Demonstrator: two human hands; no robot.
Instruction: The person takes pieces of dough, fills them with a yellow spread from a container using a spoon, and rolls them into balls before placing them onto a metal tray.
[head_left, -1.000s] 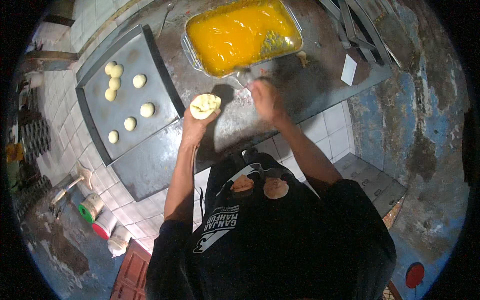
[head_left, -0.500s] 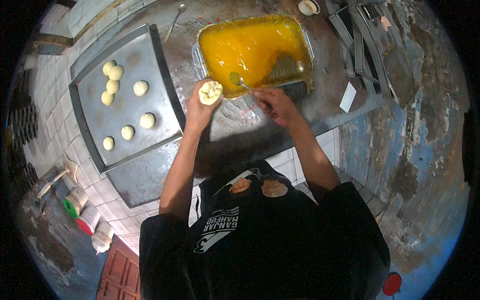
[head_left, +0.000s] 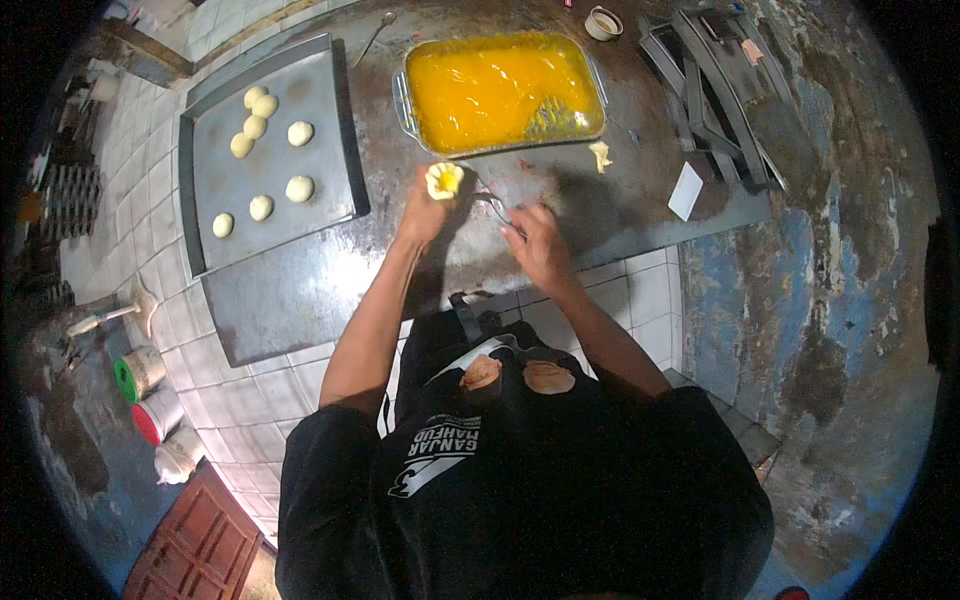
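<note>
Dough cup — mouth up | spoon — slants far-left from right hand

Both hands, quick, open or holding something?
Left hand: closed around a cupped dough piece, yellow filling inside.
Right hand: closed on a spoon.

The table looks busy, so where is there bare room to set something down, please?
Bare table shows between the tray, left forearm and near edge, and between the right hand and white card. It is crowded around the left hand, its dough, the held spoon, the dish and the metal frames.
</note>
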